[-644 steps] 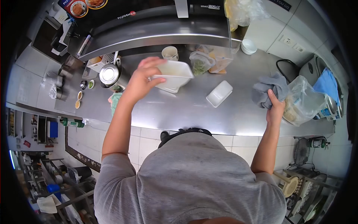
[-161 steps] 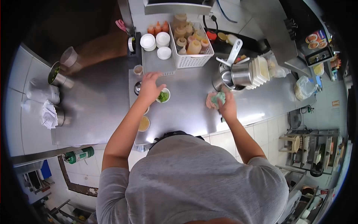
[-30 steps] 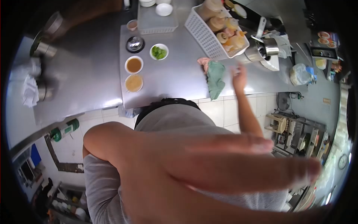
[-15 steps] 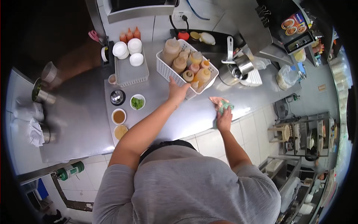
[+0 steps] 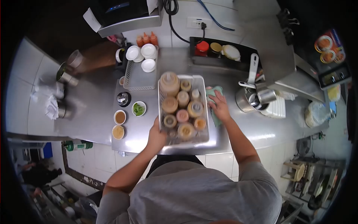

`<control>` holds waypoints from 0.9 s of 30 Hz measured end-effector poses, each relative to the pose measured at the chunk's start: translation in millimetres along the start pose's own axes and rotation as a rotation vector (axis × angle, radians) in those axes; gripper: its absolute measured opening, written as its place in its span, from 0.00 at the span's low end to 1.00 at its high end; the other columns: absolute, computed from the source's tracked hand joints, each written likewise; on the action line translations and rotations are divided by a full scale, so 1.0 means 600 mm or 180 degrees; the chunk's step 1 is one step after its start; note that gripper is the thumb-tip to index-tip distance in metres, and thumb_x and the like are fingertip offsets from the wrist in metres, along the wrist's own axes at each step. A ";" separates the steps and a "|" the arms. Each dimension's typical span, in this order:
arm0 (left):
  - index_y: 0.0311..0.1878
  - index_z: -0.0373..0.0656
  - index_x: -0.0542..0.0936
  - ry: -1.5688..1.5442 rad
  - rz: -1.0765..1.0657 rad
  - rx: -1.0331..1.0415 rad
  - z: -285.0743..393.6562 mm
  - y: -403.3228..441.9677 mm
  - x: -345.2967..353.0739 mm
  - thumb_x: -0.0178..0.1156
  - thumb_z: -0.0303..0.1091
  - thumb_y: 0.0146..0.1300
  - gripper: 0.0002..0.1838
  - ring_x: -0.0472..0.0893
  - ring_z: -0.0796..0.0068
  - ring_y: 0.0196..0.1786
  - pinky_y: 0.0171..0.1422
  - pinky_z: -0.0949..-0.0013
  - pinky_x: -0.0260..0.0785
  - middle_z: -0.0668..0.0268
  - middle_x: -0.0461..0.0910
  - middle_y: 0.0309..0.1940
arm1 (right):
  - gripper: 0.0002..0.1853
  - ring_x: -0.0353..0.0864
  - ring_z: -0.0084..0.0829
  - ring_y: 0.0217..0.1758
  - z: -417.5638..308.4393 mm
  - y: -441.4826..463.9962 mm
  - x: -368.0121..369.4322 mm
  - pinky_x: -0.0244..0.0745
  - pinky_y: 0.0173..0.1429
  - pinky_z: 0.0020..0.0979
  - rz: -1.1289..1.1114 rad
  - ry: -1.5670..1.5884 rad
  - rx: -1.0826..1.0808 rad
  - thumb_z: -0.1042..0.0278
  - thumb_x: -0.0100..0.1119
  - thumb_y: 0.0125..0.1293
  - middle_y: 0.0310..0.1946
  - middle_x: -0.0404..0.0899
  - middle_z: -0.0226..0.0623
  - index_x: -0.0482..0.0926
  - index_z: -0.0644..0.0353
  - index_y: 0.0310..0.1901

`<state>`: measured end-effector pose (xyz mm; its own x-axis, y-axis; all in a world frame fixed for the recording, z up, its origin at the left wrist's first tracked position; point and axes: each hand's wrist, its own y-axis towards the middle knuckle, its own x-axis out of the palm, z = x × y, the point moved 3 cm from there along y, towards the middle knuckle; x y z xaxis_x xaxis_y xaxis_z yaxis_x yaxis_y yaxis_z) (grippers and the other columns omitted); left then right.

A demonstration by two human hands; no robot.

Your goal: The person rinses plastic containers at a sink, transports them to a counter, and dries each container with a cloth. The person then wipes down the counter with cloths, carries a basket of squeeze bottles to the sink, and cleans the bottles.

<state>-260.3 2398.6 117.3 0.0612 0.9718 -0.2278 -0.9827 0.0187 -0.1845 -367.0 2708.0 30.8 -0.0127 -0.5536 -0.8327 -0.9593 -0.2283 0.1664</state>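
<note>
My left hand (image 5: 156, 133) grips the near left side of a white plastic basket (image 5: 204, 80); the fingertips are partly hidden by the basket wall. Several squeeze bottles of sauce (image 5: 170, 84) stand upright inside it, brown, yellow and pink. To the right of the basket, my right hand (image 5: 220, 107) presses a green cloth (image 5: 215, 118) against the steel counter (image 5: 227, 143), fingers over the fabric. Left of the basket sit a bowl of chopped greens (image 5: 139, 109), a cup of brown sauce (image 5: 119, 117) and a cup of pale yellow paste (image 5: 118, 131).
A perforated tray (image 5: 140, 79) with stacked white lids (image 5: 148, 65) lies at the back left, near orange-red bottles (image 5: 147, 39). A metal bell-like dome (image 5: 123, 99) is beside it. Steel pots (image 5: 246, 100) stand right; a black tray (image 5: 244, 56) holds jars at the wall.
The basket has come nearer my body and turned lengthwise toward me, my left hand still on it. My right hand and the cloth have moved up to the basket's right side. The view has shifted.
</note>
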 end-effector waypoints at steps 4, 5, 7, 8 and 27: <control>0.62 0.39 0.67 0.0047 0.0479 -0.0389 -0.002 -0.071 -0.015 0.43 0.14 0.52 0.30 0.76 0.66 0.55 0.60 0.68 0.65 0.54 0.77 0.50 | 0.23 0.53 0.50 0.70 -0.073 0.167 0.060 0.46 0.72 0.48 -0.0412 -0.0154 -0.1002 0.59 0.54 0.62 0.66 0.57 0.52 0.70 0.51 0.60; 0.63 0.38 0.67 -0.0408 0.0517 -0.0767 -0.016 -0.082 -0.012 0.43 0.14 0.52 0.31 0.76 0.68 0.55 0.60 0.69 0.65 0.55 0.77 0.51 | 0.24 0.53 0.50 0.70 -0.094 0.204 0.081 0.46 0.72 0.48 -0.0419 -0.0210 -0.1283 0.60 0.54 0.62 0.65 0.57 0.52 0.69 0.51 0.61; 0.63 0.37 0.67 -0.0361 0.0643 -0.0809 -0.017 -0.091 -0.013 0.43 0.14 0.52 0.30 0.76 0.69 0.55 0.60 0.69 0.65 0.56 0.78 0.51 | 0.25 0.53 0.50 0.70 -0.121 0.277 0.131 0.46 0.72 0.48 -0.0158 -0.0460 -0.1290 0.60 0.53 0.62 0.65 0.57 0.55 0.67 0.53 0.62; 0.62 0.37 0.68 -0.0305 0.0711 -0.0780 -0.016 -0.093 -0.013 0.43 0.14 0.52 0.30 0.76 0.70 0.55 0.60 0.70 0.65 0.56 0.78 0.51 | 0.26 0.53 0.50 0.70 -0.128 0.314 0.149 0.46 0.72 0.48 -0.0016 -0.0589 -0.1294 0.60 0.52 0.62 0.65 0.56 0.56 0.66 0.54 0.62; 0.61 0.41 0.70 0.0215 0.1138 -0.0521 -0.021 -0.097 -0.019 0.44 0.15 0.47 0.33 0.77 0.62 0.56 0.60 0.67 0.66 0.51 0.78 0.50 | 0.22 0.73 0.46 0.55 -0.102 0.114 0.012 0.71 0.54 0.41 -0.0850 -0.0070 -0.0739 0.65 0.61 0.50 0.50 0.74 0.50 0.77 0.57 0.50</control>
<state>-201.6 2383.4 118.5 -0.2631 0.8924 -0.3665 -0.9035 -0.3611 -0.2308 -415.2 2639.5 68.5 0.2214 -0.4332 -0.8737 -0.8398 -0.5401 0.0549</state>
